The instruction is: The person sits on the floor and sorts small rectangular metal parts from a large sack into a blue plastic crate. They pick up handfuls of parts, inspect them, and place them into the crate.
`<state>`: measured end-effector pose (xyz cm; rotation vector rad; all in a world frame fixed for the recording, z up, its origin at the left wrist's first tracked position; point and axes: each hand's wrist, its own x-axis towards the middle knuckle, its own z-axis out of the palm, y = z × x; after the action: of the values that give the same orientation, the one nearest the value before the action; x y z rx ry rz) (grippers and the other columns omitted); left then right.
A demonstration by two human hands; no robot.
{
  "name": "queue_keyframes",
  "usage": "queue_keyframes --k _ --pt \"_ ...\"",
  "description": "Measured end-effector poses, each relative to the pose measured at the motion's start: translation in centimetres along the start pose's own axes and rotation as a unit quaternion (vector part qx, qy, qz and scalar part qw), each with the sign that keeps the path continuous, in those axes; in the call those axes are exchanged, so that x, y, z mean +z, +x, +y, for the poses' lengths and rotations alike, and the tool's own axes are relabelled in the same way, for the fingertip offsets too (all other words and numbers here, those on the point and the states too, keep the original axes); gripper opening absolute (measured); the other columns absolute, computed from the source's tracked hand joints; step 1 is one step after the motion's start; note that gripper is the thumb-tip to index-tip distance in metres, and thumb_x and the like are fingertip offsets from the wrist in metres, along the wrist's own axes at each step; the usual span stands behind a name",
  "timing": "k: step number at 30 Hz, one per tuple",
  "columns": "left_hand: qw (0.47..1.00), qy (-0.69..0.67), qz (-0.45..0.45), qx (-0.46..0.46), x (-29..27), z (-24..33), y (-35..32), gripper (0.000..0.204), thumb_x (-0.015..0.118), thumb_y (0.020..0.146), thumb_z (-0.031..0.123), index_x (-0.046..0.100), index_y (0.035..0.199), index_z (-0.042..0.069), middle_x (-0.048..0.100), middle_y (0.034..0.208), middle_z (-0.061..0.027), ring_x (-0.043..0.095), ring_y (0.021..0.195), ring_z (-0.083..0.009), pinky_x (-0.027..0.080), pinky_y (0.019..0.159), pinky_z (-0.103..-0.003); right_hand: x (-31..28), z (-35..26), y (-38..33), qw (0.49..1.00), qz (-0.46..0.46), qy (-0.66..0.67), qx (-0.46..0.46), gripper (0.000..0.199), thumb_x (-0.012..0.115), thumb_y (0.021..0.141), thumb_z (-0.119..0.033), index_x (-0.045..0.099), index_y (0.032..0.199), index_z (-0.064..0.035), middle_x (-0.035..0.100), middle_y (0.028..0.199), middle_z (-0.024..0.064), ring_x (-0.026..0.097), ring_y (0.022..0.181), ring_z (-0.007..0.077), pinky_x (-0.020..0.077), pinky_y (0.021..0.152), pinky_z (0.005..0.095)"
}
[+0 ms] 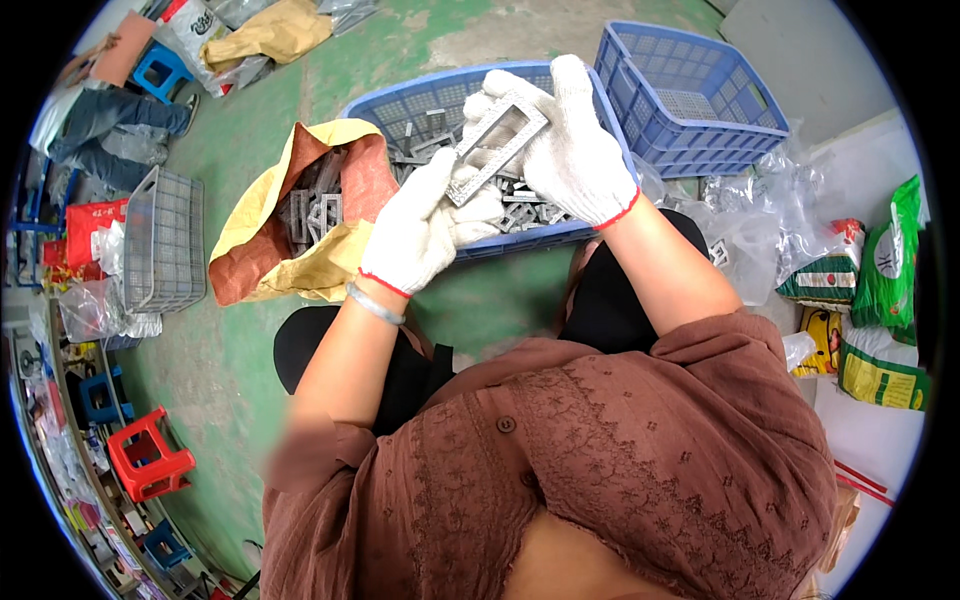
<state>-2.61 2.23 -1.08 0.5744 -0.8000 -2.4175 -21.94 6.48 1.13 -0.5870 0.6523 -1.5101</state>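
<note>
Far to the left of the left hand, beyond the floor, stands a red plastic stool (150, 455). Nearer to that hand, though well apart from it, is a grey plastic mesh crate (165, 245), with a co-worker in blue trousers (100, 125) farther away, beyond the crate. Just left of the left hand, a yellow woven sack with a reddish-brown lining (235, 255) gapes open, grey metal pieces (320, 210) inside it.

The left hand (415, 225), in a white knitted glove with a red cuff edge, is closed on the near end of a silver-grey rectangular metal frame (472, 184), its thumb lying along the frame's side. A pale bracelet (375, 305) circles the wrist below it. The frame is held tilted between the two hands, its far end against the right hand.

Beneath both hands is a blue plastic crate with mesh walls (385, 105), holding many loose grey metal frames (520, 215). The right hand (565, 140), gloved alike, has its fingers behind the frame and one digit stretched away; how firmly it grips cannot be told. Beyond and right of it are blue plastic mesh crates (720, 150), stacked; nearer, crumpled clear plastic bags (740, 235); and, farthest right, a shiny green bag (890, 265).
</note>
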Motion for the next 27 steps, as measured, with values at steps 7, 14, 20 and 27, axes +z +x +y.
queue_keyframes --k 7,14,20,27 --pt "0.957 0.212 0.069 0.183 0.0 -0.4 -0.3 0.029 0.066 0.093 0.008 0.055 0.118 -0.003 0.066 0.105 -0.0141 0.069 0.093 -0.0225 0.06 0.082 -0.035 0.0 0.1 -0.1 1.0 0.01 0.021 0.002 0.087 0.044 0.095 -0.07 0.041 0.142 0.0043 0.059 0.125 0.0201 0.058 0.118 0.0332 0.0445 0.106 0.0488" --pt "0.938 0.266 0.072 0.208 0.6 0.0 -0.8 0.029 0.068 0.091 0.003 0.055 0.116 -0.004 0.067 0.11 -0.0137 0.068 0.095 -0.0177 0.058 0.08 -0.03 -0.3 0.2 0.1 1.0 0.012 -0.021 0.016 0.086 0.047 0.096 -0.067 0.041 0.141 0.0059 0.058 0.127 0.0227 0.059 0.118 0.0341 0.0466 0.103 0.0491" --pt "0.932 0.266 0.079 0.234 0.2 0.0 -1.2 0.031 0.068 0.09 0.0 0.055 0.118 -0.005 0.067 0.114 -0.0156 0.068 0.1 -0.0202 0.059 0.083 -0.031 0.4 0.2 0.0 0.998 0.058 0.011 0.038 0.062 0.058 0.095 -0.059 0.055 0.115 -0.0012 0.061 0.112 0.0176 0.064 0.101 0.0281 0.0532 0.093 0.0465" --pt "0.915 0.251 0.061 0.311 0.1 -0.4 -0.8 0.034 0.063 0.088 -0.011 0.056 0.12 -0.004 0.066 0.109 -0.0128 0.067 0.098 -0.0181 0.056 0.087 -0.029 -1.1 -0.5 -0.3 0.991 0.025 -0.112 0.076 0.072 0.051 0.097 -0.062 0.049 0.133 0.0006 0.065 0.113 0.0211 0.068 0.093 0.0299 0.0578 0.079 0.0464"
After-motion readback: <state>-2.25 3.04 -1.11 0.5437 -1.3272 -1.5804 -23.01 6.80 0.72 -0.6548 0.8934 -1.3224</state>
